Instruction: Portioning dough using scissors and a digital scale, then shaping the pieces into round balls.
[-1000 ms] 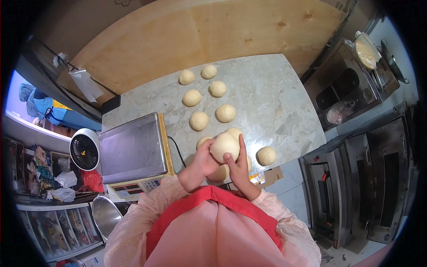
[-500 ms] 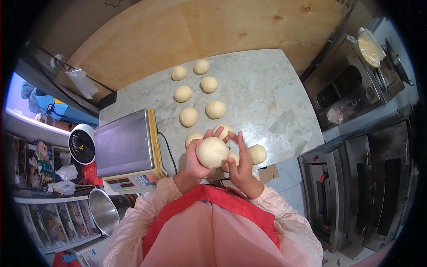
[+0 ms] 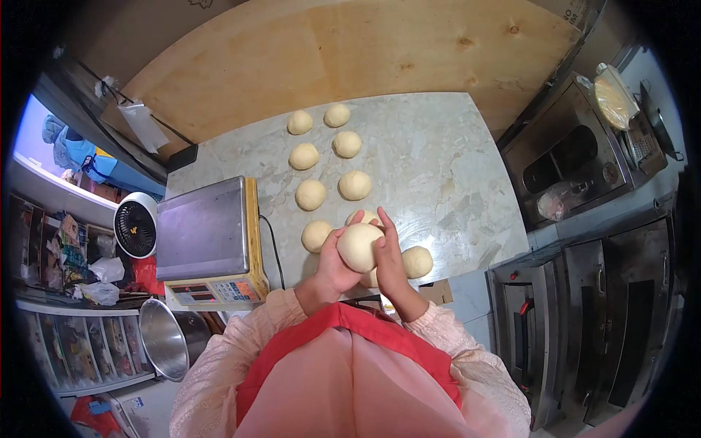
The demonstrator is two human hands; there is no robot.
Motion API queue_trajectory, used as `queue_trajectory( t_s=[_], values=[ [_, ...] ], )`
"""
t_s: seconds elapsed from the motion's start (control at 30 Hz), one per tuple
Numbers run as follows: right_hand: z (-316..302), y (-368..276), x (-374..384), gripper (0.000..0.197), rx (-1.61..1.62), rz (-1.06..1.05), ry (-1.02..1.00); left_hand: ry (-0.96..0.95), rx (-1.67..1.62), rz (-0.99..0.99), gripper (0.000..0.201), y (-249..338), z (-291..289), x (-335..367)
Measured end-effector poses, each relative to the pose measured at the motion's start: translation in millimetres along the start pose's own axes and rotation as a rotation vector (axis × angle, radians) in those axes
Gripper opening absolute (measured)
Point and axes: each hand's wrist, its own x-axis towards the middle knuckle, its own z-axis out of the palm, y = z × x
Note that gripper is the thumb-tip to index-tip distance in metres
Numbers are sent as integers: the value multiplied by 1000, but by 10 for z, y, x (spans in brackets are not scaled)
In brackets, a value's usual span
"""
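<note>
A smooth, pale dough ball (image 3: 360,248) sits cupped between my two hands, above the near edge of the stone-patterned table (image 3: 445,168). My left hand (image 3: 328,269) supports it from the left and below, fingers curled round it. Against its right side presses my right hand (image 3: 394,269), thumb on the dough and fingers pointing away from me. Two rows of dough balls (image 3: 355,185) run back across the table. Another dough ball (image 3: 418,262) lies right of my right hand, and one (image 3: 369,279) is partly hidden beneath my hands.
To my left stands a yellow-sided weighing scale (image 3: 203,230) with a flat metal pan; its black cable (image 3: 274,252) trails over the table. Beyond it are a white fan (image 3: 136,225) and a metal pot (image 3: 164,339). Metal ovens (image 3: 606,321) line the right side.
My right hand has closed in from beside the dough ball to press its side. The ball has shifted slightly right within my hands. The view has tilted a little.
</note>
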Motion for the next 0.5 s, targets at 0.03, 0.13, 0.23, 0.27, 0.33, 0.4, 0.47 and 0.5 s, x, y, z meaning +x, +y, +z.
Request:
queue_trajectory(
  t_s=[0.03, 0.13, 0.23, 0.27, 0.33, 0.4, 0.47, 0.5],
  values=[
    [-45, -31, 14, 57, -430, -214, -57, -15, -52, 2, 43, 7, -26, 16],
    [-183, 14, 2, 60, -997, -559, -17, -80, -69, 44, 42, 21, 101, -30],
    [-221, 160, -92, 53, -675, -315, 2, -3, 423, 17, 45, -33, 48, 22],
    [-220, 140, -76, 53, -672, -313, 0, 1, 424, 18, 45, -55, 44, 29],
    [-285, -22, 55, 44, -82, 250, 9, 112, 632, 99, 46, -115, 63, 73],
    [-678, -114, 301, 39, 221, 489, -136, 88, 647, 41, 56, -121, 85, 94],
    [-896, -248, 513, 41, 41, 477, -193, 244, 721, -96, 58, -33, 174, 1],
    [-1013, -276, 637, 42, -229, 403, -181, 156, 664, -98, 58, 6, 70, -27]
  ],
)
